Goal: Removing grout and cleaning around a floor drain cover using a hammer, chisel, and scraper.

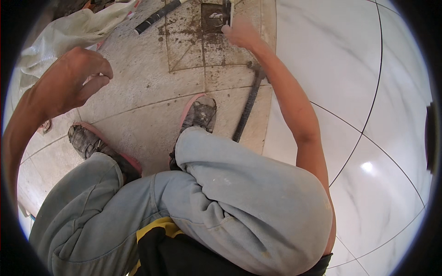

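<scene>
At the top, my right hand (241, 34) is closed round a dark, upright tool (227, 13) with a pale edge; motion blur and the frame's edge hide its kind. The tool stands at the right side of a small square hole (212, 24) cut in the old tile floor, with pale bits inside. My left hand (76, 80) hangs at the left with bent fingers, thumb apart, and nothing in it. Below my right wrist lies a hammer (248, 103) with a black textured handle. Left of the hole rests a black-gripped handle (159, 17), its far end out of view.
Brown dirt is scattered round the hole on the beige floor (142, 83). Glossy white marbled tiles (345, 60) cover the right side. A crumpled whitish woven sack (69, 32) lies at the upper left. My shoes (201, 112) stand on the old floor, below the hole.
</scene>
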A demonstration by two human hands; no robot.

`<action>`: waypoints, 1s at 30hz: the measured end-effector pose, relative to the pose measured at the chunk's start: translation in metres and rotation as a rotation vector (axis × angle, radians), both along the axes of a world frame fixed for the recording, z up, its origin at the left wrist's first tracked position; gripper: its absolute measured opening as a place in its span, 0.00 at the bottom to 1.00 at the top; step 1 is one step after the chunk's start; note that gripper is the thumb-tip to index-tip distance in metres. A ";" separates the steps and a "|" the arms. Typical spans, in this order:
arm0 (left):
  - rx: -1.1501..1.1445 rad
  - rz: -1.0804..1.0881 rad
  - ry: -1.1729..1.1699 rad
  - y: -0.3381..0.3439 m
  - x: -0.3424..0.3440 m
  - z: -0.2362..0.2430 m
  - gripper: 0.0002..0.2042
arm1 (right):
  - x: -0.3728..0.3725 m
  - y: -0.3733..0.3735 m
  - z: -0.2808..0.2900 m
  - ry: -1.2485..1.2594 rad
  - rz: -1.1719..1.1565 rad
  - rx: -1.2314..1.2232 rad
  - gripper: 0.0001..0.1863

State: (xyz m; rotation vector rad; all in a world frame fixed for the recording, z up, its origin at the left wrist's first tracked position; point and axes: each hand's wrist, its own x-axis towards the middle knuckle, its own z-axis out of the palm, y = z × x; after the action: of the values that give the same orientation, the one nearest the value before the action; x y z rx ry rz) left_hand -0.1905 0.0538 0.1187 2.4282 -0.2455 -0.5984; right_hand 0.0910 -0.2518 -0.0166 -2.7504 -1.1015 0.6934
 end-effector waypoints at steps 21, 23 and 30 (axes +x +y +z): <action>0.068 -0.020 0.047 0.000 0.005 -0.001 0.04 | -0.003 0.009 0.025 0.297 -0.326 0.064 0.20; 0.051 -0.016 0.045 -0.003 0.008 -0.002 0.04 | 0.009 0.006 0.024 0.269 -0.346 0.030 0.19; 0.027 -0.051 0.028 -0.005 0.013 -0.005 0.05 | -0.006 0.016 -0.007 0.286 -0.412 0.065 0.16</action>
State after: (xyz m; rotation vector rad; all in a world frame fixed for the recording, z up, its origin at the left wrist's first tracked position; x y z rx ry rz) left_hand -0.1775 0.0491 0.1135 2.4439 -0.2902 -0.6622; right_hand 0.0847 -0.2362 -0.0232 -2.5902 -0.4712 0.9256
